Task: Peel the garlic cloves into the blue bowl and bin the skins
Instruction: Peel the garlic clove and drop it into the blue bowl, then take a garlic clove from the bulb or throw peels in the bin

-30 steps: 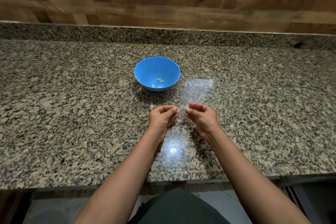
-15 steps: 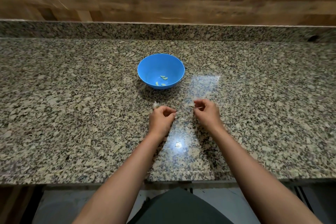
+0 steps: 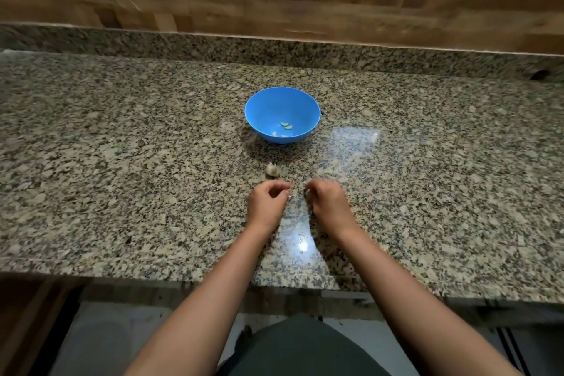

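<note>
One round blue bowl [image 3: 265,107] sits mid-counter with about four pale peeled cloves [image 3: 286,125] in it. One papery garlic piece [image 3: 271,169] lies on the speckled granite counter [image 3: 122,162] just near of the bowl. The left hand [image 3: 266,204] and right hand [image 3: 327,204] hover side by side, fingers curled to a pinch. Blur hides what they hold.

text: none legible | labels, numbers: none (view somewhat blurred)
</note>
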A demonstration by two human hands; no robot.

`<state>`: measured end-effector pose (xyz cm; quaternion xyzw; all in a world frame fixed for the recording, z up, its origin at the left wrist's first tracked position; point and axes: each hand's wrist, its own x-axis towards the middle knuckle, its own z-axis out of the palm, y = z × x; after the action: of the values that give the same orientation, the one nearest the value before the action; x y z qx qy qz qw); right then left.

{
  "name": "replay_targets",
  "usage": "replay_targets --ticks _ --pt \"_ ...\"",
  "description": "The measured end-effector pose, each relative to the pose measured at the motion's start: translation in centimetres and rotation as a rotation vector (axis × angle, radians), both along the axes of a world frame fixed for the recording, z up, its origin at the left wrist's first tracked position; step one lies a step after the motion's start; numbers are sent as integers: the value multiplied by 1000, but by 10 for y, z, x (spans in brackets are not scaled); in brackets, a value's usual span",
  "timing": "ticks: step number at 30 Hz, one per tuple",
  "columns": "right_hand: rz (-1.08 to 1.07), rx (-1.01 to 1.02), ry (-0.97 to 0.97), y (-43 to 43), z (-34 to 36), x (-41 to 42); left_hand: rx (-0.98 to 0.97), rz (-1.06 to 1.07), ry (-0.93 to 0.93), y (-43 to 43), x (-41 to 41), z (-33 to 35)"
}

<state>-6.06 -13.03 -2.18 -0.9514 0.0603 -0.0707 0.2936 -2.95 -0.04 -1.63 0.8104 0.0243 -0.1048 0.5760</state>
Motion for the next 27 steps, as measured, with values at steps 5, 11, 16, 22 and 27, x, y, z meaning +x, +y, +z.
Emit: replay_targets --ticks 5,11,16,22,27 --pt "90 -211 -32 1 -5 -3 -40 91 41 6 -14 0" --pt "92 -167 116 8 8 -11 -157 250 90 15 -38 10" --pt "7 508 312 43 35 -22 -306 445 81 44 -61 15" --pt "106 816 468 124 40 -37 -503 715 60 111 -97 14" --pt "331 1009 681 240 36 -81 -506 890 2 214 -167 8"
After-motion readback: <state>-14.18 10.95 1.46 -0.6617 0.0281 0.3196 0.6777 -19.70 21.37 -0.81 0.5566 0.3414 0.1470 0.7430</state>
